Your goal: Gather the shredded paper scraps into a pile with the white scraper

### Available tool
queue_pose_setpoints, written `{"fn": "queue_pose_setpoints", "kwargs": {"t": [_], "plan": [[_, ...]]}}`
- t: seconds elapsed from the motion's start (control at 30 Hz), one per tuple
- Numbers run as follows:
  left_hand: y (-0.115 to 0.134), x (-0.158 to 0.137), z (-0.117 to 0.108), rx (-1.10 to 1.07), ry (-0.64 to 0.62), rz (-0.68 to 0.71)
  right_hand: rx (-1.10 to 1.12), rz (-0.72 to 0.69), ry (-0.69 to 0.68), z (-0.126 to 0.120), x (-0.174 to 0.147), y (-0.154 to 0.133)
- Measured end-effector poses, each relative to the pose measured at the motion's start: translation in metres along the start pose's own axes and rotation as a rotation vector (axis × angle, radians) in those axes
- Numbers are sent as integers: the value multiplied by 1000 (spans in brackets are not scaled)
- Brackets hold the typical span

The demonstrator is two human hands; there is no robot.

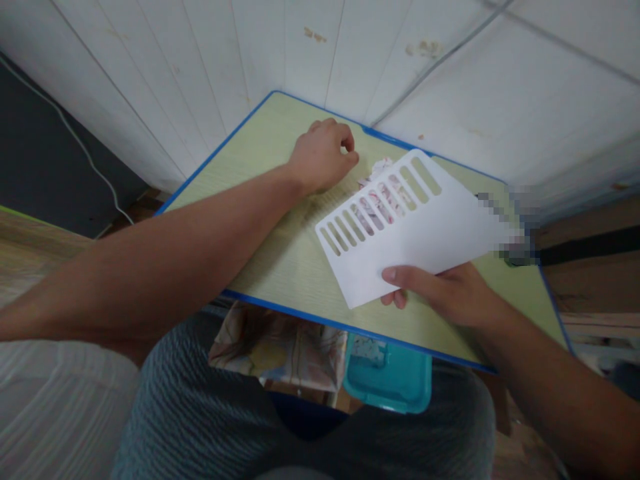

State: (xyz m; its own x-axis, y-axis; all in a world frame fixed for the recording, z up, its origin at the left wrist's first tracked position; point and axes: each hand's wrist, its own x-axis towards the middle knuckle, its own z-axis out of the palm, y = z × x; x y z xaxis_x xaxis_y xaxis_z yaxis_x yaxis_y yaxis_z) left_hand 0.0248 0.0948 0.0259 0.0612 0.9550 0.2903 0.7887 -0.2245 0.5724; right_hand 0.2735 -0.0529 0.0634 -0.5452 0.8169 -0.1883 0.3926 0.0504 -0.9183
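My right hand (440,290) grips the near edge of a thin white plastic panel (410,233), thumb on top and fingers beneath. The panel is tilted above the table and has a row of long slots along its far left edge. Through the slots and just past that edge shows a crumpled whitish paper (379,170) with reddish marks. My left hand (325,153) rests over the far part of the table, left of the paper. Its fingers are curled in toward the thumb; whatever they may hold is hidden.
The small pale-green table (240,160) has a blue edge and stands against a white panelled wall (280,47). Below its front edge are a teal plastic container (400,380) and a patterned cloth-like item (280,347). A grey cable (440,63) runs down the wall. Blurred pixels cover the table's right corner.
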Motion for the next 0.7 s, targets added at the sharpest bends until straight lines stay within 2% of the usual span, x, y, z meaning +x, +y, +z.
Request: {"fn": "queue_pose_setpoints", "kwargs": {"t": [0.23, 0.47, 0.7], "plan": [[0, -1, 0, -14, 6, 11, 46, 16, 22, -4, -1, 4], [2, 0, -1, -11, -7, -3, 17, 15, -104, 4, -6, -2], [2, 0, 0, 32, 16, 6, 8, -31, -151, 4, -7, -2]]}}
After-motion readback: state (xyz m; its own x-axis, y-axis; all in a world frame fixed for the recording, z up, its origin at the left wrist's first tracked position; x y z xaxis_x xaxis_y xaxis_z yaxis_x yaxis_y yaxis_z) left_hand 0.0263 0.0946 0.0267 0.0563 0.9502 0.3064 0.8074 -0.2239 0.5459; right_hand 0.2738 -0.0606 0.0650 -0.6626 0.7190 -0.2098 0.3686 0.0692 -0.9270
